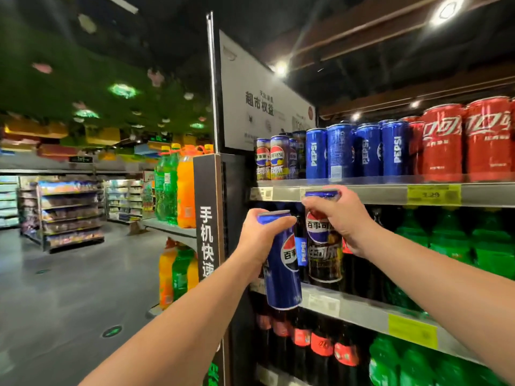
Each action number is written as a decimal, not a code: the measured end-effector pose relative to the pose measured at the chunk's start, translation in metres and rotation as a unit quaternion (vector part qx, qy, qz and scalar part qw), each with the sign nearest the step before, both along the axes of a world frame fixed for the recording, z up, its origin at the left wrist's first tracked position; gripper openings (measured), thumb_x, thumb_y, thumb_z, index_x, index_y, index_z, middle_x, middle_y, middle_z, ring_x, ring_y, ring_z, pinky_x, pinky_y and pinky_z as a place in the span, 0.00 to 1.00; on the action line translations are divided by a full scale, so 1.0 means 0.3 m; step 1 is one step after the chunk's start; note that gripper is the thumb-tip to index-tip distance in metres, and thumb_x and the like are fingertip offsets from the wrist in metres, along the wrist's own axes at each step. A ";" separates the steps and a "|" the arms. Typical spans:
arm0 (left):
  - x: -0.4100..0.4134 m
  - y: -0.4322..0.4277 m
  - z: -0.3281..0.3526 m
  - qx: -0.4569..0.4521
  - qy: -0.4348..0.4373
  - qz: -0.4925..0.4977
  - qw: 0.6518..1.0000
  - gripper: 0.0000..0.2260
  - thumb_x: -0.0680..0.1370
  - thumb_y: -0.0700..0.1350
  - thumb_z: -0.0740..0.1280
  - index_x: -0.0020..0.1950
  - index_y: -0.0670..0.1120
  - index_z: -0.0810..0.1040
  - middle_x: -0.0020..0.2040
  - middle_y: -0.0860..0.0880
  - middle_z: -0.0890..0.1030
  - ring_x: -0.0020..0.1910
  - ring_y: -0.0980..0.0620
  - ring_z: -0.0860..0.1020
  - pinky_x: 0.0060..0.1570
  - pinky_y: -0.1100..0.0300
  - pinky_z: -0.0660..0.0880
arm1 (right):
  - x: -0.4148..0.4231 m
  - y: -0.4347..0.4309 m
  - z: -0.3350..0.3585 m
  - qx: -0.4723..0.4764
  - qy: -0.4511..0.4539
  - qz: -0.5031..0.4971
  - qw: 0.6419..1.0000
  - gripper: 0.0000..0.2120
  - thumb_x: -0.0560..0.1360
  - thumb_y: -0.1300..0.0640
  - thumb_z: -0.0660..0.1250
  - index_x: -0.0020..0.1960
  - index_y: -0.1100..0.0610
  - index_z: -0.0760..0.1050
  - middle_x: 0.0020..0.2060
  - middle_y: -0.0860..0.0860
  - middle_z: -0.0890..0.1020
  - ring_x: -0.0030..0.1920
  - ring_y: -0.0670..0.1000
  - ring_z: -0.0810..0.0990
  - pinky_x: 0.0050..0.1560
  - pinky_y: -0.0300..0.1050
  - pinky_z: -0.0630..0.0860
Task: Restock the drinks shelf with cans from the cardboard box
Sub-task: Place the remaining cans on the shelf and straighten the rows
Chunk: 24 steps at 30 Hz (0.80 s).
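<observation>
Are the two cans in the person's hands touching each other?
Apart. In the head view a bottle shows through the gap between the blue can and the black can.

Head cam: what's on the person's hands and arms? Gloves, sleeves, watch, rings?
No gloves: the left hand and right hand are both bare. The left forearm and right forearm are bare up to the frame edge, with no sleeve in view. There is no watch or band on either wrist, no rings on the fingers that show, and no tattoos or other markings visible.
</observation>
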<state>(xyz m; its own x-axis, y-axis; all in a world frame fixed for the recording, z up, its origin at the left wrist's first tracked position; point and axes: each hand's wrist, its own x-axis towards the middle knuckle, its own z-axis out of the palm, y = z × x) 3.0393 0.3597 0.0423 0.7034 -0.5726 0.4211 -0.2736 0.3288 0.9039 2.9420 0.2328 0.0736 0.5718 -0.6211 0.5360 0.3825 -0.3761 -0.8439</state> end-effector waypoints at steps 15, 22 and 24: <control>0.231 -0.135 0.152 -0.094 0.006 0.002 0.996 0.16 0.69 0.45 0.76 0.52 0.47 0.74 0.47 0.45 0.83 0.44 0.48 0.83 0.42 0.55 0.79 | 0.215 -0.099 0.229 -0.098 0.019 -0.071 0.992 0.18 0.62 0.51 0.79 0.49 0.57 0.80 0.42 0.54 0.85 0.43 0.53 0.84 0.48 0.49 0.81; 0.442 -0.187 0.261 -0.098 -0.007 -0.053 0.994 0.16 0.69 0.45 0.76 0.52 0.47 0.74 0.46 0.46 0.83 0.41 0.51 0.83 0.38 0.58 0.78 | 0.367 -0.113 0.399 -0.144 0.002 -0.161 0.976 0.35 0.49 0.38 0.77 0.50 0.56 0.80 0.43 0.52 0.85 0.45 0.52 0.85 0.50 0.54 0.82; 0.491 -0.208 0.286 -0.096 -0.012 -0.071 0.993 0.16 0.69 0.45 0.76 0.51 0.47 0.74 0.47 0.45 0.83 0.40 0.50 0.83 0.38 0.56 0.79 | 0.404 -0.116 0.441 -0.158 0.000 -0.187 0.970 0.33 0.52 0.39 0.77 0.51 0.56 0.80 0.44 0.52 0.85 0.45 0.52 0.84 0.51 0.54 0.81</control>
